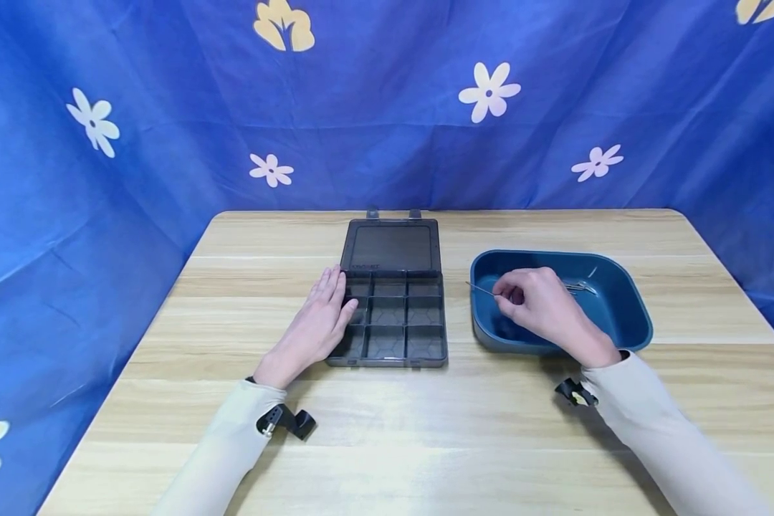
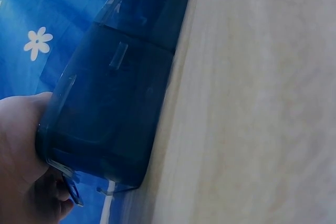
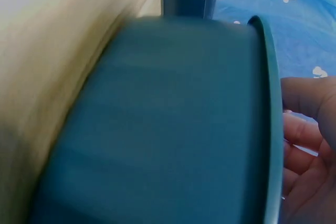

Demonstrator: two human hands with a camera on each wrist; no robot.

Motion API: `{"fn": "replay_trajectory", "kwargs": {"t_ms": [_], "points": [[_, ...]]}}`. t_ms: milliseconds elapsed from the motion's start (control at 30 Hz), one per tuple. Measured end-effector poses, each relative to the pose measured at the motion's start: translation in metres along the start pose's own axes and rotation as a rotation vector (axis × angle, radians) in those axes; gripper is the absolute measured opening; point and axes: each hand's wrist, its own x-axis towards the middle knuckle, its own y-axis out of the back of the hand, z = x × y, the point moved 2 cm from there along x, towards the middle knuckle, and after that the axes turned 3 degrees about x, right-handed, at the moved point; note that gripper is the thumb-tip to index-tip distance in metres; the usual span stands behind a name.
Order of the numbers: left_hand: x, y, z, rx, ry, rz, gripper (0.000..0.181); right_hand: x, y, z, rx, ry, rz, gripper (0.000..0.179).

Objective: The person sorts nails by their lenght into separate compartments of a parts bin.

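A dark translucent compartment box (image 1: 385, 311) lies with its lid (image 1: 395, 247) folded back on the table. My left hand (image 1: 316, 315) rests on its left side with fingers extended; the thumb reaches over the wall. In the left wrist view the box (image 2: 110, 98) shows side-on, with my left hand (image 2: 21, 145) at its edge. Over the blue basin (image 1: 557, 347), my right hand (image 1: 545, 304) pinches a thin metal rod (image 1: 479, 289) that points left past the rim. The right wrist view shows my right hand (image 3: 310, 145) beyond the basin wall (image 3: 163, 124); there the rod is hidden.
Several thin metal pieces (image 1: 582, 287) lie in the basin, partly hidden by the right hand. The pale wooden table (image 1: 387, 444) extends in front of both containers. A blue flowered curtain (image 1: 374, 107) hangs behind the table and at its sides.
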Motion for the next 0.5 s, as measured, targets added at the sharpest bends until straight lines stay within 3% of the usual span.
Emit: {"fn": "replay_trajectory", "kwargs": {"t_ms": [200,500], "points": [[0.001,0.0,0.0,0.0,0.003,-0.003,0.063,-0.004,-0.007,0.0,0.038,-0.03,0.032,0.006],[0.0,0.0,0.0,0.008,-0.004,0.001,0.063,-0.01,-0.017,-0.005,-0.003,-0.028,0.061,0.004]]}}
